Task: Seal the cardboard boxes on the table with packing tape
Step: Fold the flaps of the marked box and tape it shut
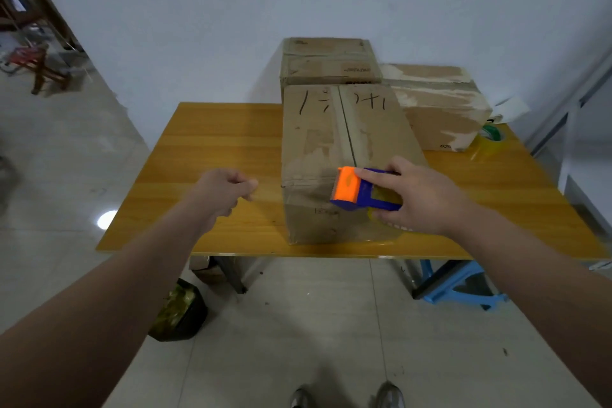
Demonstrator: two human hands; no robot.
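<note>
A long cardboard box [331, 142] with black handwriting lies on the wooden table [218, 156], its top seam running away from me. My right hand [417, 199] grips a blue and orange tape dispenser [361, 190] at the box's near top edge, orange end toward the seam. My left hand [222, 192] hovers over the table left of the box, fingers curled, holding nothing. A second box [328, 60] stands behind it. A third box [437, 106] with torn paper patches lies to the right.
Rolls of green and yellow tape [490, 139] sit at the table's right side beside the third box. A blue stool [463, 285] and a dark bin [182, 311] stand under the table. A white wall is behind; a red wooden chair [43, 69] stands far left.
</note>
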